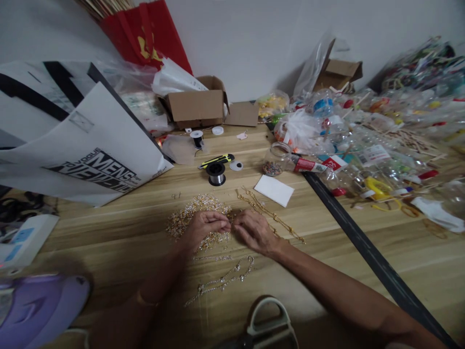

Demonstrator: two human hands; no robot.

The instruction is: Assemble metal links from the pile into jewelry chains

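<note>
Both the left hand (209, 225) and the right hand (256, 231) are hovering close together, fingertips nearly meeting; the left is pinching thumb against finger, the right is curling inward, and I cannot tell what either is gripping. Beneath and beside the left, a pile of gold and clear beads (198, 206) is spreading over the counter (138, 223). Gold chains (259, 205) are lying beyond the right hand, and a silver chain (218, 281) is curving on the near side.

Farther out, I am seeing a black spool (217, 175) carrying silvery wire and a white spool (196, 139) carrying black thread. A clear jar (281, 154) is holding multicoloured beads at its bottom. Behind, an open cardboard box (198, 107) is holding white plastic that is poking out, and a clear bag (273, 103) is enclosing yellow pieces. Clear bottles (381, 140) are crowding the right. At left a white shopping bag (87, 140) is standing, its inside hiding from me.
</note>
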